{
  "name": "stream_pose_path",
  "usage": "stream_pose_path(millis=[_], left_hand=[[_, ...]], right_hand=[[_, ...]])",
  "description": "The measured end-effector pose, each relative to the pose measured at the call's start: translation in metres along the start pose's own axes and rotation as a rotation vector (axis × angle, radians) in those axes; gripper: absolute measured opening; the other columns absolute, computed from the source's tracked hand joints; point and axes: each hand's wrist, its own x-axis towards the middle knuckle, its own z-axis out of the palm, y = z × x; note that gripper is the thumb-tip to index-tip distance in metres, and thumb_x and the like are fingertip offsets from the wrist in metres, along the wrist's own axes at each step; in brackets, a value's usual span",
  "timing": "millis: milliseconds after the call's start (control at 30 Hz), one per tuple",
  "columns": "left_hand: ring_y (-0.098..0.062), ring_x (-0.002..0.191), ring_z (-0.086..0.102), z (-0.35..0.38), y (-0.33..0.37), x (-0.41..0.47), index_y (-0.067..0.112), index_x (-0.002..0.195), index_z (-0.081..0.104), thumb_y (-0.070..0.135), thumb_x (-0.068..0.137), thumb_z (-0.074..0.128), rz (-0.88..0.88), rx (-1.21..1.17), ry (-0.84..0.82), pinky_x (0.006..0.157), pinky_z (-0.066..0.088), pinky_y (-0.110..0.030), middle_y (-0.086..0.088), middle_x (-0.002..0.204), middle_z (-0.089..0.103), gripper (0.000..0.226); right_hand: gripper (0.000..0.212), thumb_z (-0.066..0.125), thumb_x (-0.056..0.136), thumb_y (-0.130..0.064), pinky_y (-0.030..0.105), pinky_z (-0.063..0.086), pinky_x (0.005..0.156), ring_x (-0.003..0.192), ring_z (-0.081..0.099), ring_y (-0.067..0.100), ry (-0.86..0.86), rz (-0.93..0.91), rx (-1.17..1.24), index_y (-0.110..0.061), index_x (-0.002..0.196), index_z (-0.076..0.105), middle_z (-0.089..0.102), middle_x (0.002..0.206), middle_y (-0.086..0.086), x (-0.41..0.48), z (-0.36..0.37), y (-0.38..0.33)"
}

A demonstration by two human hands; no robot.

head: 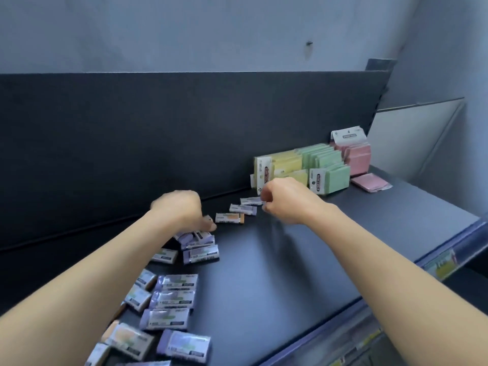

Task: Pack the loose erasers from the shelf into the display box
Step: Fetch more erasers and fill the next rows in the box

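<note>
Wrapped erasers in purple-and-white sleeves lie loose on the dark shelf beside my left forearm. Sticky note packs in yellow, green and pink stand just beyond my right fingers, which pinch the end of the farthest eraser. My left fingers curl down over a heap of erasers; I cannot tell if they grip any.
</note>
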Motion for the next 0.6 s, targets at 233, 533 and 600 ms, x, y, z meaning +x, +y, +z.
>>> stream_pose_path(millis=[233, 533, 600], left_hand=[[-0.018, 0.055, 0.05, 0.006, 0.004, -0.013, 0.013, 0.05, 0.047, 0.042, 0.072, 0.071, -0.178, -0.176, 0.07, 0.052, 0.035, -0.025, 0.001, 0.05, 0.051, 0.043], [-0.018, 0.045, 0.033, 0.016, 0.009, -0.032, 0.011, 0.057, 0.043, 0.02, 0.071, 0.068, -0.269, -0.478, 0.161, 0.044, 0.024, -0.023, 0.0, 0.049, 0.038, 0.029], [-0.02, 0.053, 0.039, 0.016, 0.005, -0.038, 0.011, 0.067, 0.052, 0.018, 0.072, 0.072, -0.251, -0.55, 0.163, 0.049, 0.028, -0.025, -0.004, 0.058, 0.045, 0.023]], right_hand=[[0.041, 0.053, 0.089, -0.008, 0.034, 0.049, 0.094, 0.114, 0.058, 0.032, -0.12, -0.226, -0.03, -0.019, 0.128, 0.057, 0.059, 0.129, 0.012, 0.044, 0.023, -0.001], [0.024, 0.055, 0.084, -0.007, 0.026, 0.046, 0.07, 0.086, 0.06, 0.031, -0.216, -0.362, -0.163, -0.011, 0.104, 0.066, 0.054, 0.114, 0.014, 0.063, 0.034, -0.009], [0.021, 0.054, 0.081, -0.003, 0.026, 0.043, 0.065, 0.085, 0.061, 0.031, -0.197, -0.371, -0.159, -0.006, 0.098, 0.066, 0.063, 0.105, 0.015, 0.062, 0.032, -0.013]])
